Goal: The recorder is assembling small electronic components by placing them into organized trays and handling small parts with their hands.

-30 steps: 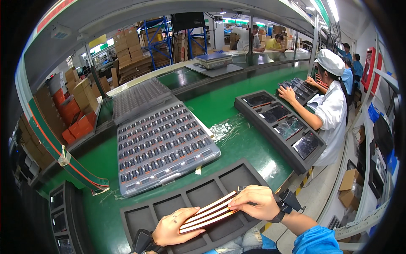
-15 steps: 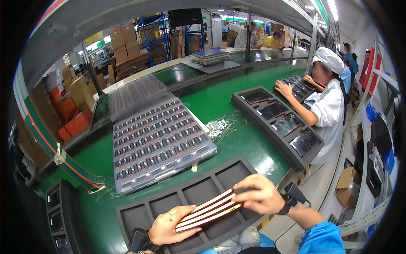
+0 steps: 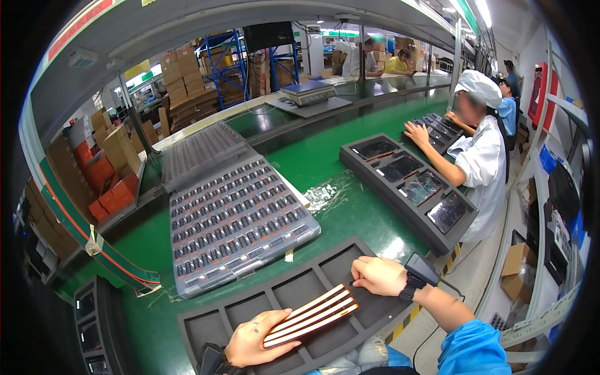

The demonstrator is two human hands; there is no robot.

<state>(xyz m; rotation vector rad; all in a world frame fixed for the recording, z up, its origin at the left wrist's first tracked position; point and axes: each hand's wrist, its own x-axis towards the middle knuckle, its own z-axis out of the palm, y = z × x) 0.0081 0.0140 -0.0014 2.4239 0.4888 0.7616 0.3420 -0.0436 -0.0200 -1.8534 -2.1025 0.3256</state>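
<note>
Pale, flat, orange-edged slabs (image 3: pixel 312 320), 4 together, are pinched by the left hand (image 3: pixel 255 339); the right hand (image 3: pixel 382 276) curls its fingers narrowly, contents unclear.

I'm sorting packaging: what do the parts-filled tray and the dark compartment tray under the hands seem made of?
Parts-filled tray: probably glossy plastic; translucent, with bright highlights along its edge. Dark compartment tray: likely matte foam, with thick, dull walls; rubber possible.

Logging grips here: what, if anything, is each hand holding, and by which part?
The left hand holds a stack of thin flat pieces by its left end. Whether the right hand holds anything cannot be told.
</note>
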